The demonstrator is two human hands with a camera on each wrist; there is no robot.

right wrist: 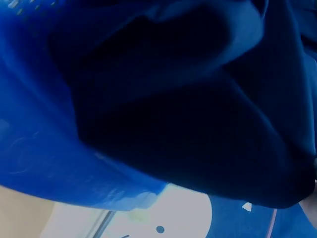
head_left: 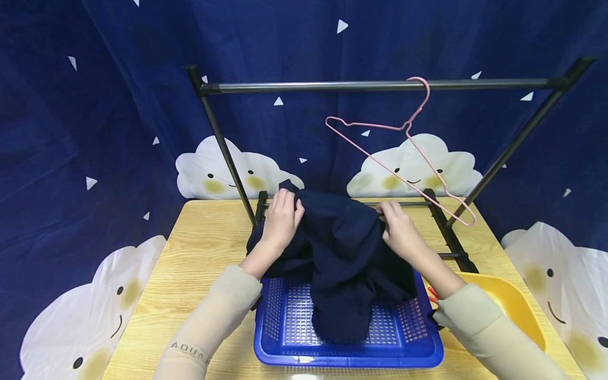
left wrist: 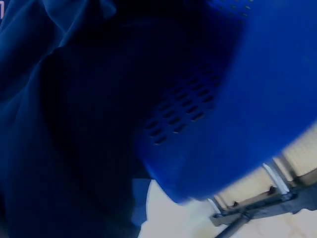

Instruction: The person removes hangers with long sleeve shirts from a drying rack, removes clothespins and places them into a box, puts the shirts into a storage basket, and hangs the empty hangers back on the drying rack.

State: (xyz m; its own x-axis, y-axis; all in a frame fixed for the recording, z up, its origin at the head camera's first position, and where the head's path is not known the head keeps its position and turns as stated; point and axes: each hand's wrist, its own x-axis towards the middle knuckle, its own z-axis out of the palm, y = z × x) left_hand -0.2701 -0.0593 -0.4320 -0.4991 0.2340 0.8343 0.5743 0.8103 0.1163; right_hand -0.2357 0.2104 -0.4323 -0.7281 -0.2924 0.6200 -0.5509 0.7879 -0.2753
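A dark navy garment [head_left: 342,248] hangs bunched between my two hands, its lower part drooping into a blue plastic basket [head_left: 349,360]. What kind of garment it is stays hidden in the folds. My left hand [head_left: 281,216] grips its upper left part, where a bit of cloth pokes up past the fingers. On the other side my right hand [head_left: 398,227] pinches the upper right edge between thumb and fingers. Dark cloth [left wrist: 74,129] fills much of the left wrist view beside the basket wall. In the right wrist view the garment [right wrist: 198,124] covers most of the picture.
A pink hanger [head_left: 375,125] hangs from the bar [head_left: 304,87] of a black rack standing on the wooden table [head_left: 204,237]. At the right, partly behind my right forearm, is a yellow tray [head_left: 515,306] with something red in it. A blue cloud-printed curtain [head_left: 285,42] hangs behind.
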